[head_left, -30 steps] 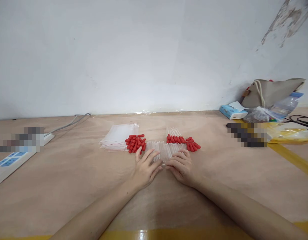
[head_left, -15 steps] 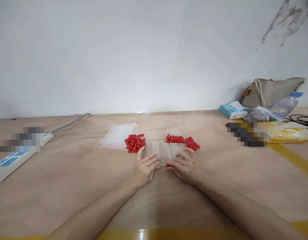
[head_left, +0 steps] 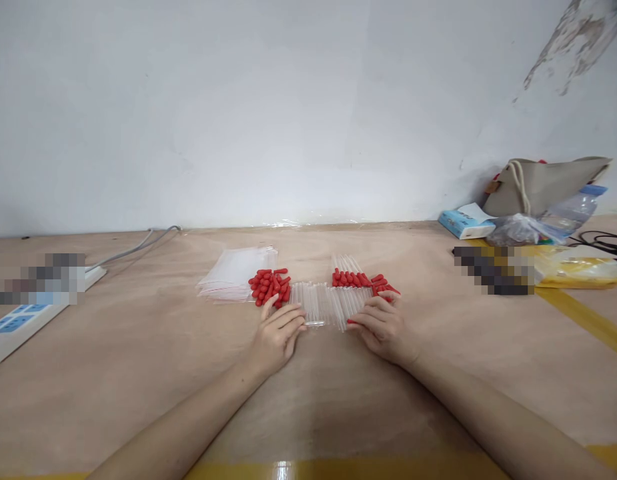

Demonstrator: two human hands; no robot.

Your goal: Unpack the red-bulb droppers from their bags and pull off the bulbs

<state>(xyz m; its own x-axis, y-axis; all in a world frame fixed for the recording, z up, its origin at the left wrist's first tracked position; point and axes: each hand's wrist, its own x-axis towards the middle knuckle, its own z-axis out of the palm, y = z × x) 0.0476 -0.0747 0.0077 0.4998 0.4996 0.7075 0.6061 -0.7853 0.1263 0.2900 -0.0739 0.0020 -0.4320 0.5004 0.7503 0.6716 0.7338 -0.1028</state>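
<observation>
My left hand (head_left: 278,330) is closed on a clear dropper tube (head_left: 316,324), which sticks out sideways to the right from the fingertips. Between the fingers of my right hand (head_left: 383,328) is a red rubber bulb (head_left: 351,322), its tip pointing left; most of it is hidden. A gap separates the tube from the bulb. Just beyond both hands lies a row of loose clear tubes (head_left: 321,301). Red bulbs (head_left: 268,285) are heaped by my left hand, with a few more (head_left: 379,280) beyond my right. Droppers with red bulbs fitted (head_left: 347,272) lie side by side behind the tubes.
Flat clear plastic bags (head_left: 233,270) are stacked at the back left. A power strip (head_left: 43,317) with a grey cable lies far left. Along the right stand a blue tissue pack (head_left: 465,221), a grey bag (head_left: 558,183), a bottle and a yellow packet (head_left: 583,267).
My hands have moved apart, the left one leftward and the right one rightward. The tube and the red bulb, close together before, now have a wider gap between them.
</observation>
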